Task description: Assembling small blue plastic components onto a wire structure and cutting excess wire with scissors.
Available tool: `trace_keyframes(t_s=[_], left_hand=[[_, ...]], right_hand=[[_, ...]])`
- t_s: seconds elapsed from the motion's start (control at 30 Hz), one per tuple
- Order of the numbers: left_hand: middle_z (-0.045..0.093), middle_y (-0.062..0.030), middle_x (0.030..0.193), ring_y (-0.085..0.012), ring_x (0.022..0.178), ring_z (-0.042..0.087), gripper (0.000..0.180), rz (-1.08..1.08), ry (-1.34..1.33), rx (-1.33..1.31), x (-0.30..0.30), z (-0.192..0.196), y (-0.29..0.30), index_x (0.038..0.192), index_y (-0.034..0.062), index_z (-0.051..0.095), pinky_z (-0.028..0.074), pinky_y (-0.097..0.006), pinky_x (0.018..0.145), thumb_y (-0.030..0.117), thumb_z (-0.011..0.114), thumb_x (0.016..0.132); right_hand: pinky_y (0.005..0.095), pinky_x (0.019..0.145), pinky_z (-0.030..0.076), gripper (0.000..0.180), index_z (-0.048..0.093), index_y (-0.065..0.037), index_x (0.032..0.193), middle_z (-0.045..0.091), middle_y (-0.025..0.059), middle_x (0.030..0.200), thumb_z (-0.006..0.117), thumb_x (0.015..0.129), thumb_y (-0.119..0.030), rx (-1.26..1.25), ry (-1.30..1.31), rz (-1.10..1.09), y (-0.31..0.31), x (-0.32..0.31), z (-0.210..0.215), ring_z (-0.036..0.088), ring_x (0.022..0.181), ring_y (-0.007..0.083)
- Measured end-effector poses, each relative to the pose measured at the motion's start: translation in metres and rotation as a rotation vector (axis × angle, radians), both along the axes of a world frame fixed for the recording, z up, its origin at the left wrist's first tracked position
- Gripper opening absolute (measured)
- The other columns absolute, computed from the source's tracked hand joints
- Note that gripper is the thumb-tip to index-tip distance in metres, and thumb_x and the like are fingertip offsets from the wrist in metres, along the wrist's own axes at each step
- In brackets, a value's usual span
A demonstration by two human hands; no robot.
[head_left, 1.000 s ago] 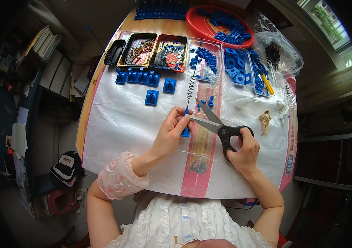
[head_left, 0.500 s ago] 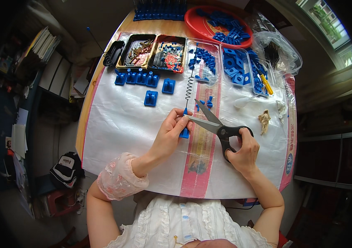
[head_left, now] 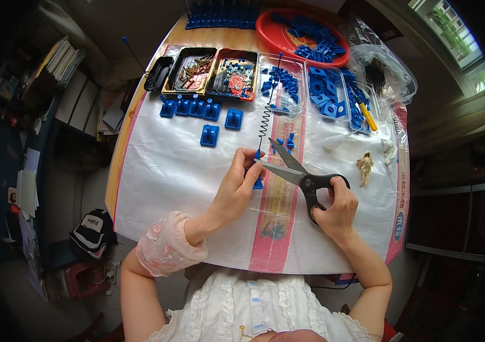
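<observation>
My left hand (head_left: 236,185) pinches a blue plastic piece (head_left: 258,184) over the table. From it a black coiled spring wire (head_left: 264,121) reaches away from me, with a small blue tip at its far end. Black-handled scissors (head_left: 287,171) are in my right hand (head_left: 339,210), fingers through the loops. Their blades stand apart, and the lower blade's tip is at the blue piece beside my left fingertips; whether it touches cannot be made out. Small blue plastic parts (head_left: 289,139) lie just beyond the blades. My left fingers partly hide the held piece.
Blue square-based clips (head_left: 209,135) stand at left. Behind them are black trays of screws (head_left: 196,73) and nuts (head_left: 232,77), and clear trays of blue parts (head_left: 325,94). A yellow-handled tool (head_left: 368,117), a red basin (head_left: 262,25) and a crumpled tan scrap (head_left: 364,167) are at right.
The spring wire's far end has swung to the right. My left hand has turned slightly, while the scissors and my right hand have hardly moved.
</observation>
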State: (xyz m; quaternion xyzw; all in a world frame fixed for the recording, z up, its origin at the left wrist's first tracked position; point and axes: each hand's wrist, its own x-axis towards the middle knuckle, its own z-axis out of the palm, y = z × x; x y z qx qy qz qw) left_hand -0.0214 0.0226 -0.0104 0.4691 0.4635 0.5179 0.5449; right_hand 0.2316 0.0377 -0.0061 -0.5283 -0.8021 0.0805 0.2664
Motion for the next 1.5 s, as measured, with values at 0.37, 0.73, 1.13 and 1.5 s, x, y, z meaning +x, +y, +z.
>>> trace_keyframes(t_s=[0.37, 0.73, 1.13, 1.5], left_hand=[[0.056, -0.0031, 0.091, -0.0080, 0.086, 0.053, 0.020, -0.019, -0.047, -0.016, -0.0023, -0.0043, 0.0011, 0.120, 0.0013, 0.046, 0.044, -0.023, 0.080, 0.015, 0.043, 0.106], [0.056, -0.0035, 0.094, -0.0077, 0.088, 0.053, 0.022, -0.046, -0.249, -0.094, -0.0006, -0.0041, 0.0020, 0.122, -0.0004, 0.044, 0.044, -0.023, 0.082, 0.015, 0.041, 0.107], [0.056, -0.0067, 0.098, -0.0125, 0.092, 0.054, 0.022, -0.027, 0.043, -0.014, -0.0021, -0.0025, -0.0006, 0.123, 0.0006, 0.043, 0.045, -0.027, 0.086, 0.015, 0.039, 0.107], [0.056, -0.0049, 0.094, -0.0100, 0.090, 0.054, 0.021, -0.045, -0.063, -0.064, -0.0026, -0.0007, 0.0001, 0.121, -0.0001, 0.045, 0.045, -0.025, 0.084, 0.015, 0.040, 0.107]], right_hand=[[0.0394, 0.058, 0.042, 0.045, 0.051, -0.004, 0.093, 0.053, 0.0098, 0.073, 0.075, 0.055, -0.009, 0.010, -0.002, 0.004, -0.0006, -0.0008, 0.0004, 0.056, 0.063, 0.0292], [0.0395, 0.058, 0.043, 0.045, 0.051, -0.004, 0.093, 0.053, 0.0096, 0.073, 0.075, 0.055, -0.009, 0.002, -0.001, -0.004, -0.0009, -0.0008, -0.0011, 0.057, 0.063, 0.0293], [0.0395, 0.057, 0.042, 0.043, 0.051, -0.003, 0.091, 0.053, 0.0097, 0.073, 0.075, 0.056, -0.009, 0.001, -0.001, 0.003, -0.0017, -0.0026, 0.0016, 0.056, 0.063, 0.0289], [0.0396, 0.057, 0.042, 0.043, 0.051, -0.004, 0.091, 0.052, 0.0092, 0.072, 0.074, 0.056, -0.009, 0.004, 0.004, 0.005, -0.0017, -0.0029, 0.0014, 0.055, 0.062, 0.0288]])
